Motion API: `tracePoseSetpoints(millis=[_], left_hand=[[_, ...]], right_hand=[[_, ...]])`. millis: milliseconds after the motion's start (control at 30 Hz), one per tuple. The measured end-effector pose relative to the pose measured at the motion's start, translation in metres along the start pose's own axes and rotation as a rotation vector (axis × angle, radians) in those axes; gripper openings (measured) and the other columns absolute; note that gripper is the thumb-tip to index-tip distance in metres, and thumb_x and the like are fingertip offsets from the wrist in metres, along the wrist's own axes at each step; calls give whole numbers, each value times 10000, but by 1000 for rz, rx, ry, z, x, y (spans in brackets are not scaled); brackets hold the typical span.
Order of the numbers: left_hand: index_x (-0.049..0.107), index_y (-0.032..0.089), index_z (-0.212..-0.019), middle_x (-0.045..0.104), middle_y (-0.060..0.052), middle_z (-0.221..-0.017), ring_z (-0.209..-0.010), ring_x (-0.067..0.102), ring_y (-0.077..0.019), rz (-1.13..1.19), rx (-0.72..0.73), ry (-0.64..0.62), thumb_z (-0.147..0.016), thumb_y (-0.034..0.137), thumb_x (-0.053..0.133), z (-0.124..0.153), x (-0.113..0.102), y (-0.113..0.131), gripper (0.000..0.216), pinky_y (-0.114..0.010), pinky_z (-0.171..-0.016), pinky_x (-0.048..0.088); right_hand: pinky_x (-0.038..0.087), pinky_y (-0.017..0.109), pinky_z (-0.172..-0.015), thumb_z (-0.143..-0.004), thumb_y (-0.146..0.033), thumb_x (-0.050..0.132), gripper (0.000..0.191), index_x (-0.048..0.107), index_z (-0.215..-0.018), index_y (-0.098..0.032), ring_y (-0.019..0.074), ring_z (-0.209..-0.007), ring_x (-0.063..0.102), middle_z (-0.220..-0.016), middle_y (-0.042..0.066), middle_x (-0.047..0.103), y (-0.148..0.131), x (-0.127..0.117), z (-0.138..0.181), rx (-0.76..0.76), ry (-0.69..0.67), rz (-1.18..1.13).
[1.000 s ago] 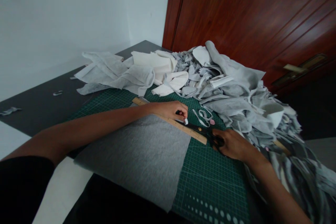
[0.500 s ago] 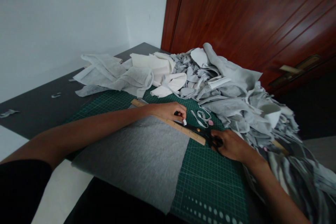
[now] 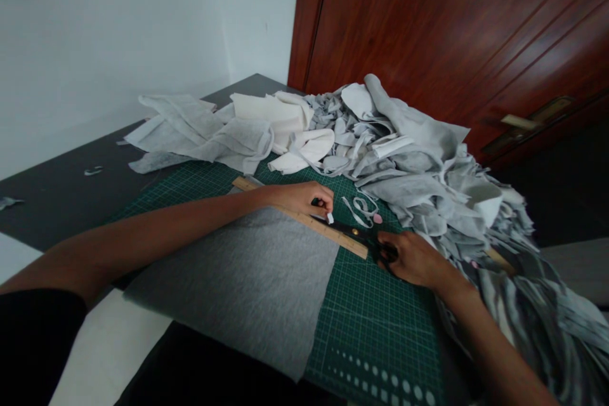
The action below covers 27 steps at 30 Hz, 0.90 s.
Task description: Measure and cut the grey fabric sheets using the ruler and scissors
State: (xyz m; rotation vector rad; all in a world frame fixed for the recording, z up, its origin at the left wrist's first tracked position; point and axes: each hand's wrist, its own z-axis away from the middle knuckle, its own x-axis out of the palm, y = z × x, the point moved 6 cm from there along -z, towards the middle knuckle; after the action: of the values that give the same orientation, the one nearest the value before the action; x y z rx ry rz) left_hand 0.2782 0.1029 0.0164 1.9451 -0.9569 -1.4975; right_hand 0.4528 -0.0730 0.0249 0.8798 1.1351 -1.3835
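My left hand reaches across a grey felt sheet and pinches a small white piece of chalk at the edge of a wooden ruler. The ruler lies along the felt's far edge on a green cutting mat. My right hand is closed round the black handles of a pair of scissors lying on the mat just past the ruler's right end, blades pointing toward my left hand.
A large heap of grey and white fabric scraps covers the back and right of the dark table. Thin fabric strips and a small pink item lie on the mat. A dark wooden door stands behind.
Both hands stay in nearly the same places on the ruler and scissors. The view has shifted slightly, so everything sits a little further left and higher in the frame.
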Motion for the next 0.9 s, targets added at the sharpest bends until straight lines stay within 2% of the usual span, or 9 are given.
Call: tracePoseSetpoints(millis=[167,433,667,900], left_hand=[[749,181,-833,667,-29,-841,-782,611,-152,14,-14,-3,-963,279,718,0,0,0,165,-259,-740,432],[773,185,-818,705,-49,-839,-803,645,-165,91,-4,28,-949,401,768,0,-2,6,252,-271,-775,458],[772,182,-821,691,-41,-836,-775,633,-153,72,-7,17,-959,344,756,0,-1,5,214,-265,-746,448],[770,183,-818,692,-40,-841,-776,631,-155,93,-27,33,-941,357,779,1,-2,5,214,-266,-747,444]], right_hand=[[307,296,-621,-801,-219,602,25,595,-825,-218,190,-646,589,-723,37,684,1,0,-1,4,-9,0],[356,299,-626,-805,-225,593,25,572,-800,-237,199,-652,635,-722,24,693,6,3,-3,-6,-16,-16],[348,299,-623,-796,-232,595,16,580,-800,-235,200,-651,637,-718,24,693,3,1,-2,-17,-1,-25],[353,294,-614,-804,-243,589,16,594,-796,-230,196,-642,640,-714,25,701,5,3,-2,-15,-4,-49]])
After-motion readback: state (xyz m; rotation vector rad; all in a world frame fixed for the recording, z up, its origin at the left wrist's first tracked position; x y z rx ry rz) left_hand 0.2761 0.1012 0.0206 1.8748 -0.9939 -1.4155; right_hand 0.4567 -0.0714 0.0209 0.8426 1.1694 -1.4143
